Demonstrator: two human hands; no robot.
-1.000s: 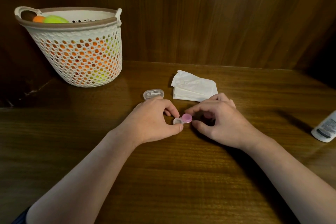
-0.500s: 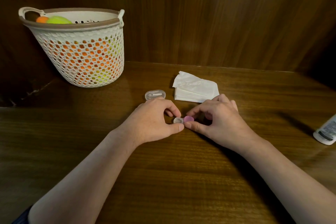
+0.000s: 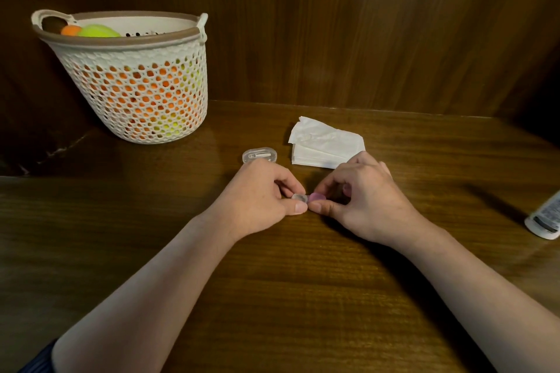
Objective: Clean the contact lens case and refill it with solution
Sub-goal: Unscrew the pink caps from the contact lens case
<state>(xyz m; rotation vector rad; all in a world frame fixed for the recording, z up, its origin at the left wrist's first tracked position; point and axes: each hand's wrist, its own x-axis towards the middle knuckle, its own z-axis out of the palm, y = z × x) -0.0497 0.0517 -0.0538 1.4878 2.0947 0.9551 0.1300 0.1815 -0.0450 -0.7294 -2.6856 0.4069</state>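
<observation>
**Both hands on the lens case, mid-table**

Only one view here, the head cam looking down at a wooden table [image 3: 272,297].

The contact lens case [image 3: 307,198] sits right in the middle of things, low over or on the tabletop (can't tell which), squeezed between the two hands. The left hand [image 3: 260,197] pinches the clear end, forefinger curled over the top and thumb pressed in from the near side. The right hand [image 3: 360,200] has its thumb and curled fingers around the pink cap [image 3: 317,197] on the other end. The two thumb tips nearly meet just in front of the case. Most of the case is hidden by fingers, only the clear rim and a bit of pink peek out.

Other stuff around: a small clear plastic box [image 3: 259,155] just behind the left hand, a stack of white tissues [image 3: 325,142] behind the right hand. A white bottle [image 3: 545,218] lies at the right edge of the frame, well apart from the hands and partly cut off. Far left at the back, a white perforated basket [image 3: 136,94] holds orange and yellow-green balls.
</observation>
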